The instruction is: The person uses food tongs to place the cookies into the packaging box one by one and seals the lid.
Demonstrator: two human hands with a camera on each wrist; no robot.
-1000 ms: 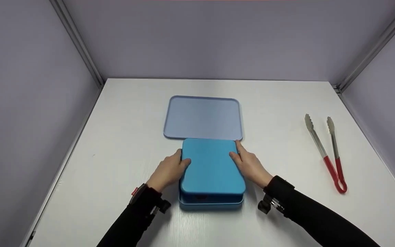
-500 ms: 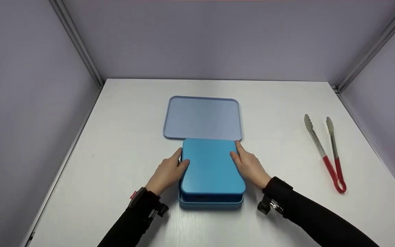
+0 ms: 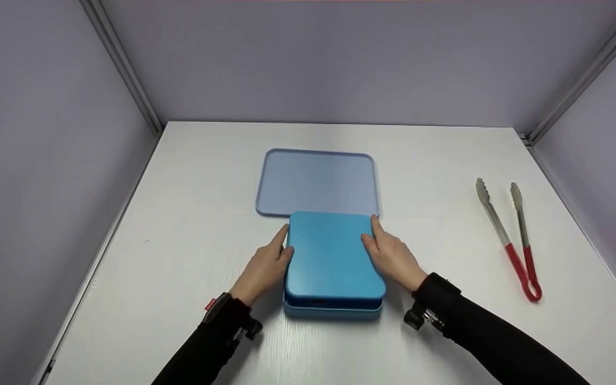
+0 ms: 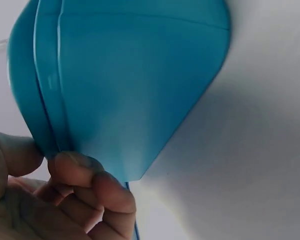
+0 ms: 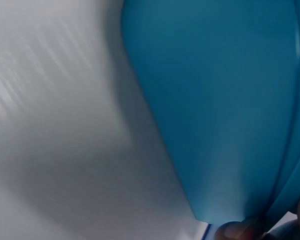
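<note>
A blue lidded box [image 3: 332, 262] sits on the white table [image 3: 190, 224], just in front of a pale blue flat tray [image 3: 317, 182]. My left hand [image 3: 265, 266] grips the lid's left edge, thumb on top. My right hand [image 3: 392, 256] grips the lid's right edge the same way. The lid [image 3: 332, 254] stands slightly raised above the base [image 3: 333, 312]. In the left wrist view my fingers [image 4: 85, 175] pinch the blue box's [image 4: 135, 85] side. The right wrist view shows the blue box [image 5: 225, 100] close up, with a fingertip [image 5: 235, 231] at its lower edge.
Metal tongs with red handles [image 3: 508, 238] lie on the right side of the table. Grey walls enclose the table on the left, back and right.
The lid has lifted a little and shifted slightly away from me with both hands on it. The tongs and tray have not moved.
</note>
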